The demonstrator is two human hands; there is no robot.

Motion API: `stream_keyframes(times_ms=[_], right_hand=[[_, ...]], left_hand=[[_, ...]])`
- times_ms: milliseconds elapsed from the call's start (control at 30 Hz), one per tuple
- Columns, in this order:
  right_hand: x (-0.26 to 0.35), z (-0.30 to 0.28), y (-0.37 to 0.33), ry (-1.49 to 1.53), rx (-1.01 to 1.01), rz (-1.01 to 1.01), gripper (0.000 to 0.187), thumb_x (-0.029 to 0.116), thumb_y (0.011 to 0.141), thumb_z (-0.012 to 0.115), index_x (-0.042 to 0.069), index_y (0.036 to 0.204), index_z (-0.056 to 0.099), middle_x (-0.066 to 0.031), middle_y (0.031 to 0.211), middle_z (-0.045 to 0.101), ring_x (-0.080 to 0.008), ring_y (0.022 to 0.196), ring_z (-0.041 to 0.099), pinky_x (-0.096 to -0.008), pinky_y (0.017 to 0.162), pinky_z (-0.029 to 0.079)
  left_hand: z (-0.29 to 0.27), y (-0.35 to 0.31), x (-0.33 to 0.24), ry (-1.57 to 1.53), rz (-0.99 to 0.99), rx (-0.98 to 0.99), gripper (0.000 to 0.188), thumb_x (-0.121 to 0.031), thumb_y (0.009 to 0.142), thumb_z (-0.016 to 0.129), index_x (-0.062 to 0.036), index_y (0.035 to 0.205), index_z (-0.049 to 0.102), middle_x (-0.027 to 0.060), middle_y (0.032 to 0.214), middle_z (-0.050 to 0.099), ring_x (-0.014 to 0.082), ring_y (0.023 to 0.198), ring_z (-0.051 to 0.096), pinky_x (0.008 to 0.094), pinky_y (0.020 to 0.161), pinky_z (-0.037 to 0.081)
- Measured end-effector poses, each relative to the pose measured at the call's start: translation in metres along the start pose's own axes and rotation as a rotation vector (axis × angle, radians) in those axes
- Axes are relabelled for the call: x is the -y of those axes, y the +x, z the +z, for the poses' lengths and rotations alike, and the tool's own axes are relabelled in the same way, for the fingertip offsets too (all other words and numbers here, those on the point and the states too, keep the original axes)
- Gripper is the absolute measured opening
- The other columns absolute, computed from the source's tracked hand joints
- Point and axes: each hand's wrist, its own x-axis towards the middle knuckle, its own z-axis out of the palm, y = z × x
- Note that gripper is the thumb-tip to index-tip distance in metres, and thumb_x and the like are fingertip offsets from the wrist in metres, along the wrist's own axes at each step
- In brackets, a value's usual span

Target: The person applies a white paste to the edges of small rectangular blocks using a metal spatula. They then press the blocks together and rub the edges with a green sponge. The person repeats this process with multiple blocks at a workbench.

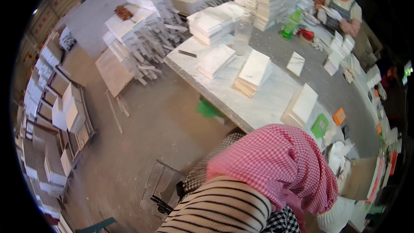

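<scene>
A bent arm in a striped sleeve with a pink checked oversleeve [276,159] crosses the lower middle. It ends in what looks like my left hand [335,216] in a white knitted glove, at the lower right. The fingers are hidden, so whether they hold anything cannot be seen. Nearest to this hand are an open cardboard box [361,180] and a white round container [337,157] with items in it. My right hand does not show. On the table beyond the arm lie a green square gadget [320,126], an orange one [339,116] and a stack of white marbled tiles [300,105].
More tile stacks [253,72] stand along the worktable [202,82], with a clear bottle [242,34] and a green bottle [291,25]. Across it sits another person [340,11] in white gloves. A clear plastic stool or bin [160,183] stands on the floor, and loaded racks [71,133] line the left.
</scene>
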Motion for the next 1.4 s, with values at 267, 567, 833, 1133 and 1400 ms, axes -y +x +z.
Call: stream_keyframes(times_ms=[267,567,833,1133,1400], right_hand=[[0.012,0.011,0.018,0.062,-0.015,-0.043,0.033,0.03,0.104,0.058,0.008,0.124,0.074,-0.0155,0.114,0.076,-0.0384,0.105,0.071,-0.0483,0.093,0.056],[0.018,0.005,0.01,0.089,0.006,-0.016,0.03,0.026,0.102,0.061,0.007,0.122,0.075,-0.0155,0.111,0.076,-0.0375,0.102,0.072,-0.0465,0.09,0.057],[0.033,-0.012,0.027,-0.049,-0.123,-0.096,0.016,0.014,0.094,0.069,0.009,0.109,0.073,-0.0128,0.092,0.071,-0.0333,0.084,0.069,-0.0441,0.074,0.056],[0.031,-0.008,0.026,-0.068,-0.106,-0.084,0.016,0.014,0.093,0.07,0.011,0.109,0.072,-0.011,0.09,0.069,-0.0332,0.083,0.068,-0.0441,0.073,0.055],[0.022,-0.005,0.019,-0.052,-0.043,-0.068,0.02,0.014,0.097,0.069,0.006,0.115,0.072,-0.0159,0.098,0.073,-0.0358,0.089,0.071,-0.0437,0.078,0.057]], left_hand=[[-0.137,-0.058,0.048,-0.093,-0.142,-0.016,0.017,-0.022,0.074,0.069,-0.0074,0.075,0.079,0.0109,0.071,0.072,0.0286,0.066,0.068,0.0512,0.052,0.048],[-0.156,-0.256,0.157,-0.148,-1.043,-0.298,0.037,-0.018,0.094,0.067,-0.0025,0.127,0.068,0.0184,0.104,0.073,0.0308,0.099,0.069,0.0431,0.091,0.055],[-0.206,-0.318,0.204,-0.565,-1.812,-0.583,0.028,-0.018,0.102,0.06,0.0015,0.117,0.073,0.0062,0.092,0.07,0.0148,0.076,0.063,0.029,0.068,0.053],[-0.161,-0.318,0.223,0.328,-1.188,-0.107,0.047,-0.037,0.103,0.059,0.0018,0.129,0.064,0.0192,0.118,0.067,0.0371,0.111,0.061,0.0476,0.094,0.049],[-0.143,-0.264,0.272,0.305,-0.789,0.488,0.059,-0.044,0.098,0.06,0.0015,0.136,0.057,0.019,0.137,0.056,0.0372,0.135,0.047,0.0528,0.109,0.037]])
